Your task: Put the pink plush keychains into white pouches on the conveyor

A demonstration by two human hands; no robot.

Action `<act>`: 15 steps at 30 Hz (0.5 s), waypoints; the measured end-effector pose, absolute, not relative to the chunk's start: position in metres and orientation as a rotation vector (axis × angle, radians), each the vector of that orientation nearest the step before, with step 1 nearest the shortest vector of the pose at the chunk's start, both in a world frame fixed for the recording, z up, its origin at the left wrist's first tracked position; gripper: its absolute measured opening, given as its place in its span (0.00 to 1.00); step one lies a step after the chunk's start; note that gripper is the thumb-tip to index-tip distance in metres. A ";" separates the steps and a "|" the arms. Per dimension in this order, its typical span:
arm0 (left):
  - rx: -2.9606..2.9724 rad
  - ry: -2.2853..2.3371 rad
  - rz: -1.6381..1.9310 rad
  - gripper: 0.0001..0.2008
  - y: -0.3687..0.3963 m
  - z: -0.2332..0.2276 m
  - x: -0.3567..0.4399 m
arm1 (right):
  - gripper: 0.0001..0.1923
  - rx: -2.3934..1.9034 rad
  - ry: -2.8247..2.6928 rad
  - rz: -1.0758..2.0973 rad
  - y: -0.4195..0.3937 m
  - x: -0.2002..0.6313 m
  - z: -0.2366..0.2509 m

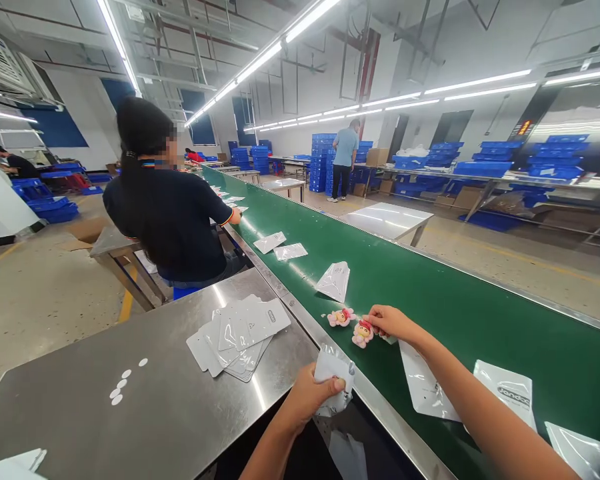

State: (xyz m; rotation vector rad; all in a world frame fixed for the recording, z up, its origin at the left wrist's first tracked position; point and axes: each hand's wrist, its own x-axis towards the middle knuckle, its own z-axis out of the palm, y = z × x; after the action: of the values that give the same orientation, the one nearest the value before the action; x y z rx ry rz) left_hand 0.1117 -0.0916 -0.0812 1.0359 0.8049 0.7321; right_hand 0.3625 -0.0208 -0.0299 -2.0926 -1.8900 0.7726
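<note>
Five white discs (116, 393) and a loose pile of white packets (247, 327) lie on our steel surface (180, 420), with a seated co-worker (165, 227) beyond and the green belt (455, 300) alongside. Our left hand (310, 398), turned thumb-up, clamps a crumpled white pouch (336, 365) by the belt's near edge, while our right hand (394, 323), well apart, reaches out and pinches a pink doll (363, 335) at the belt, just beside a second doll (339, 318). Our right forearm (473, 403) partly hides flat bags (424, 387); we cannot make out what the pouch contains.

a red-topped pink doll (363, 335) is pinched beyond a gripped white pouch (333, 369).
</note>
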 end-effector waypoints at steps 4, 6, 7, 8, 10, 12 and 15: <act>1.075 0.762 0.736 0.21 -0.095 -0.077 0.120 | 0.16 -1.794 -1.816 0.653 -0.047 0.345 -0.012; 1.087 0.761 0.754 0.21 -0.097 -0.076 0.124 | 0.17 -1.644 -1.733 0.679 -0.067 0.331 0.004; 1.094 0.760 0.769 0.20 -0.098 -0.075 0.125 | 0.17 -1.592 -1.713 0.719 -0.076 0.325 0.012; 1.104 0.757 0.784 0.20 -0.099 -0.075 0.127 | 0.17 -1.567 -1.721 0.747 -0.084 0.319 0.019; 1.126 0.745 0.795 0.19 -0.102 -0.073 0.129 | 0.16 -1.591 -1.818 0.730 -0.098 0.310 0.028; 1.141 0.714 0.786 0.19 -0.105 -0.071 0.129 | 0.16 -1.664 -1.957 0.664 -0.107 0.305 0.032; 1.153 0.676 0.743 0.19 -0.109 -0.066 0.131 | 0.18 -1.643 -2.143 0.616 -0.116 0.305 0.030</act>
State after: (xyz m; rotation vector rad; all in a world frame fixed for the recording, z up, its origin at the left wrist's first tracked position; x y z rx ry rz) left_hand 0.1311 -0.1091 -0.0655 1.1531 0.6762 0.7432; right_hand 0.3051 -0.1159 0.0301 -1.6432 -2.1433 0.6161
